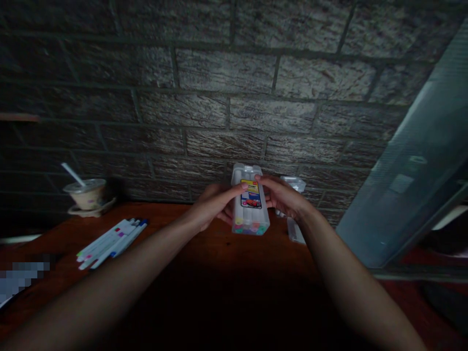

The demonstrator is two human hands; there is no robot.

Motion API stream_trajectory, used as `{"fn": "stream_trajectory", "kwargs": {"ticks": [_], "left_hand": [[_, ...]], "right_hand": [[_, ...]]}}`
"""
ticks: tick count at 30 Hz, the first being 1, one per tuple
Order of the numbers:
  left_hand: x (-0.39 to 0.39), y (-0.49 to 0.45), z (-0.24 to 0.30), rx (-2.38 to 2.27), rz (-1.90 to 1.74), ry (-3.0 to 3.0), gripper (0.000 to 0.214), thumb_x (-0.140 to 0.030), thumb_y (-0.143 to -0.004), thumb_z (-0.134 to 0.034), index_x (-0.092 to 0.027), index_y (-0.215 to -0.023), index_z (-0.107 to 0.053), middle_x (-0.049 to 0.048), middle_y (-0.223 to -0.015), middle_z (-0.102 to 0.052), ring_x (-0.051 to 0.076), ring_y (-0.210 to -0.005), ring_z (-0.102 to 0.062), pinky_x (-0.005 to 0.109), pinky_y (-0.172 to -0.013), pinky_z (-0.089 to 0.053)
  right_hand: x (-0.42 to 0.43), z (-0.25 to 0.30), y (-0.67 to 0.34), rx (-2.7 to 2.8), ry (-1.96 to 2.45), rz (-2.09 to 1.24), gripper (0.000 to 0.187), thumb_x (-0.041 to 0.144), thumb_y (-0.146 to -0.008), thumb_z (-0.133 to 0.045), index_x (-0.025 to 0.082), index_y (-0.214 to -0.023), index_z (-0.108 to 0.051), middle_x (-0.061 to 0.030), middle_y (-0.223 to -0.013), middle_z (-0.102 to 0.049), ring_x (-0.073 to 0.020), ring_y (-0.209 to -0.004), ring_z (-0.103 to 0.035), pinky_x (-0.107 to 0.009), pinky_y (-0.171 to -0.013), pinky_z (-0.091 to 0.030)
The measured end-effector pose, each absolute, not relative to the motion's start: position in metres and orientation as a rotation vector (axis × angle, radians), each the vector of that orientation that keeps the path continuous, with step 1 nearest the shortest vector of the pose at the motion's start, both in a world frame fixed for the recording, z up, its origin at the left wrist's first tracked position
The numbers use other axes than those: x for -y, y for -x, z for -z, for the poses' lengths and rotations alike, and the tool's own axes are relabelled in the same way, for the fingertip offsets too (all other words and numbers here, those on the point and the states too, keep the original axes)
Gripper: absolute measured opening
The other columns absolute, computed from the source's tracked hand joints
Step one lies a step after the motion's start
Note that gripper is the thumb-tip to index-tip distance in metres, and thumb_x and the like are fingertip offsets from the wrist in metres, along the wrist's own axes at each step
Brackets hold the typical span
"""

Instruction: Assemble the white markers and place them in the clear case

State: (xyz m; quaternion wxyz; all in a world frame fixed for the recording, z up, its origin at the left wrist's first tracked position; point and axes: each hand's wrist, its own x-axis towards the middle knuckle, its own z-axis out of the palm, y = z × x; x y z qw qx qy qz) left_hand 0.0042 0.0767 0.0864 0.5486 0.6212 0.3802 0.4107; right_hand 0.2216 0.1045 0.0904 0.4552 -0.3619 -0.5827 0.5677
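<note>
A clear plastic box of marker pens [250,207] with a colourful label is held upright above the wooden table [204,253], near the brick wall. My left hand [214,204] grips its left side, thumb on the front. My right hand [283,197] wraps its right side, fingers on the top of the label. Coloured pen caps show at the box's lower end. A bunch of loose white markers [111,241] lies on the table to the left, apart from both hands.
A lidded cup with a spoon [87,192] stands on a saucer at the far left by the wall. Clear plastic pieces [295,229] lie behind my right hand. A glass pane [409,185] leans on the right. The brick wall [219,97] closes the back.
</note>
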Motion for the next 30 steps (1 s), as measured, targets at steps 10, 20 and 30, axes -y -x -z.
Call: {"fn": "stream_trajectory", "kwargs": {"ticks": [10, 20, 30], "left_hand": [[-0.079, -0.076, -0.112, -0.729, -1.015, -1.561, 0.055, -0.043, -0.082, -0.083, -0.018, -0.127, -0.065, 0.0139, -0.101, -0.079, 0.023, -0.075, -0.075, 0.035, -0.061, -0.060], [-0.111, -0.174, -0.143, -0.537, -1.169, -1.770, 0.057, -0.026, -0.078, -0.087, -0.019, -0.127, -0.060, 0.0123, -0.109, -0.073, 0.027, -0.095, -0.072, 0.039, -0.078, -0.059], [-0.167, -0.258, -0.119, -0.642, -1.153, -2.365, 0.075, -0.022, -0.068, -0.089, -0.016, -0.133, -0.051, 0.0134, -0.130, -0.067, 0.026, -0.112, -0.067, 0.037, -0.093, -0.053]], "right_hand": [[-0.062, -0.129, -0.295, 1.430, 0.953, -1.024, 0.048, 0.033, -0.080, -0.086, 0.025, -0.121, -0.061, -0.0027, -0.086, -0.075, -0.0152, -0.059, -0.070, -0.025, -0.047, -0.063], [-0.051, -0.159, -0.389, 1.595, 0.958, -0.800, 0.075, 0.022, -0.074, -0.087, 0.027, -0.141, -0.054, -0.0034, -0.103, -0.075, -0.0227, -0.084, -0.076, -0.031, -0.063, -0.066], [-0.086, -0.128, -0.469, 1.609, 0.971, -0.797, 0.083, 0.004, -0.063, -0.088, 0.025, -0.137, -0.058, -0.0033, -0.108, -0.075, -0.0205, -0.087, -0.073, -0.038, -0.082, -0.063]]}}
